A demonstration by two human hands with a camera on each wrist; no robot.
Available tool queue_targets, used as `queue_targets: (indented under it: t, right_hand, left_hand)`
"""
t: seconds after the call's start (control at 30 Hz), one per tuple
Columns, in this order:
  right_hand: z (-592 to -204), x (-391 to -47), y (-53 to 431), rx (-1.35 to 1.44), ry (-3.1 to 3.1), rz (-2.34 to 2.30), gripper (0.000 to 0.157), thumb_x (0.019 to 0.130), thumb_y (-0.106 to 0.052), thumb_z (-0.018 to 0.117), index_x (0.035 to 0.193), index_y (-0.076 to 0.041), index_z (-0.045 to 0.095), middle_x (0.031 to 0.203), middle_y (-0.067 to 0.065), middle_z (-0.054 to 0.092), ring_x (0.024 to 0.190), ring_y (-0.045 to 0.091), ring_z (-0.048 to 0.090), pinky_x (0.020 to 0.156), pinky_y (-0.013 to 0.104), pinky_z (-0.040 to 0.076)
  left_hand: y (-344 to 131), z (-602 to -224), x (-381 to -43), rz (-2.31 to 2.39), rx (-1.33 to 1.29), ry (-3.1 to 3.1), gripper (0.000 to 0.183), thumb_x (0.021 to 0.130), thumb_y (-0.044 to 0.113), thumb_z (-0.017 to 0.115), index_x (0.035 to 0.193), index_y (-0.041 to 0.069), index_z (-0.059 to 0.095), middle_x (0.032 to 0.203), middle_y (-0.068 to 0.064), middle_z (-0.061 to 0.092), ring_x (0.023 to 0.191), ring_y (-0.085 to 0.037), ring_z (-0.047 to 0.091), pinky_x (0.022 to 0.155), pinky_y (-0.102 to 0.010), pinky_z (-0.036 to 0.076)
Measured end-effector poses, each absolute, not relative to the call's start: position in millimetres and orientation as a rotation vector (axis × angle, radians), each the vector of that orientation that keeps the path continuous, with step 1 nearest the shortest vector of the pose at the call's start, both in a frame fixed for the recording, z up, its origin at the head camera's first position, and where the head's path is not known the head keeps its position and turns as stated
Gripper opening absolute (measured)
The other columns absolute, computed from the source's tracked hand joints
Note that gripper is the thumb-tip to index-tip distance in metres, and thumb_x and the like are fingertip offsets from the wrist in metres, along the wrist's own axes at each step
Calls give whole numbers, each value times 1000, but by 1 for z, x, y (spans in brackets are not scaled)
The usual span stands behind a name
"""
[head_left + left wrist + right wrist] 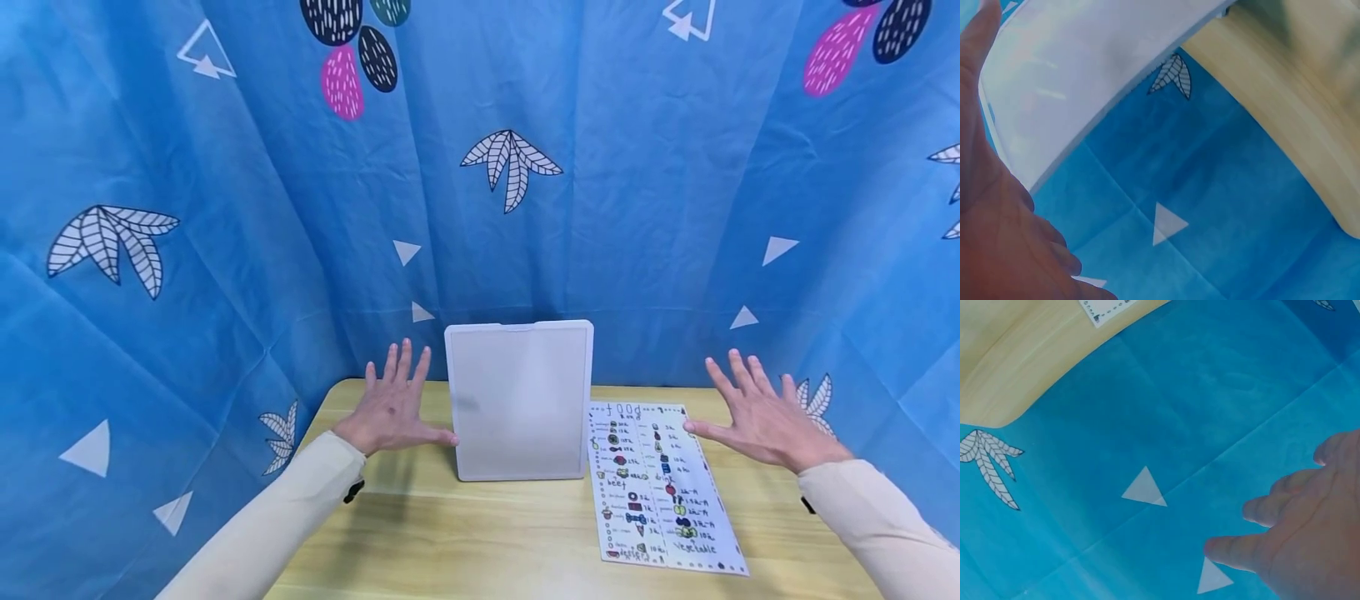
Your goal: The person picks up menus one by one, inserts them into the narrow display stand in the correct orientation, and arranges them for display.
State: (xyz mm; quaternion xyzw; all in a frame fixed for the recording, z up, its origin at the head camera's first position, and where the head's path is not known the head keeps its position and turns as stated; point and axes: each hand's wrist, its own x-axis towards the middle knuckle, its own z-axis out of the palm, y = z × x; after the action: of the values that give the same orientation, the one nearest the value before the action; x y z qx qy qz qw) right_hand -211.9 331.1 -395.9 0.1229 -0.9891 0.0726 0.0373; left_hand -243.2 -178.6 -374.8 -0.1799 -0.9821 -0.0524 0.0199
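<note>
A white rectangular board (521, 404) with a raised rim stands upright at the back of the wooden table. Just left of it my left hand (393, 412) is held out with its fingers spread. Its thumb tip overlaps the board's left edge in the head view; whether they touch I cannot tell. To the right of the board lies a paper sheet (637, 517) headed "food", with small coloured drawings and handwritten prices. My right hand (768, 421) hovers by the sheet's upper right corner, fingers spread and holding nothing. The left wrist view shows the board (1085, 69) beside the left thumb.
The light wooden table (450, 542) has rounded back corners. A blue curtain (645, 250) with leaf and triangle prints hangs behind it and along both sides. Both forearms wear cream sleeves (277, 517), with a dark band at each wrist.
</note>
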Motion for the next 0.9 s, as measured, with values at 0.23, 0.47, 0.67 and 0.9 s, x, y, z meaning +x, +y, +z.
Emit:
queue_targets:
  t: [0.23,0.47,0.67,0.9]
  right_hand:
    - [-407,-212,337,370,-3032,236,107,91,-66,57,157,2,9,157,38,-3,141,60,3,102,83,1]
    - [-417,-211,340,369,-3038,303,106,92,-64,57,158,3,6,157,38,-4,141,60,2,103,81,-5]
    - [-426,-210,343,357,-3039,353,106,93,-63,56,157,3,4,156,38,-7,142,59,-1,104,81,-3]
    - [-431,-210,347,346,-3040,372,106,94,-62,56,158,2,1,156,38,-8,142,58,-3,103,81,0]
  left_hand:
    - [-164,-381,-241,-220,-613,-3065,138,65,85,67,160,7,6,164,-23,-5,149,-44,-6,112,-73,2]
    - [-152,-389,-239,-263,-666,-3049,137,65,85,68,161,12,3,163,-22,-4,150,-43,-3,114,-71,3]
    - [-142,-394,-239,-289,-694,-3040,137,65,84,69,161,12,3,164,-21,-5,150,-42,-4,115,-70,4]
    - [-134,-399,-240,-325,-714,-3006,136,67,79,73,161,11,2,164,-20,-7,150,-41,-3,117,-66,6]
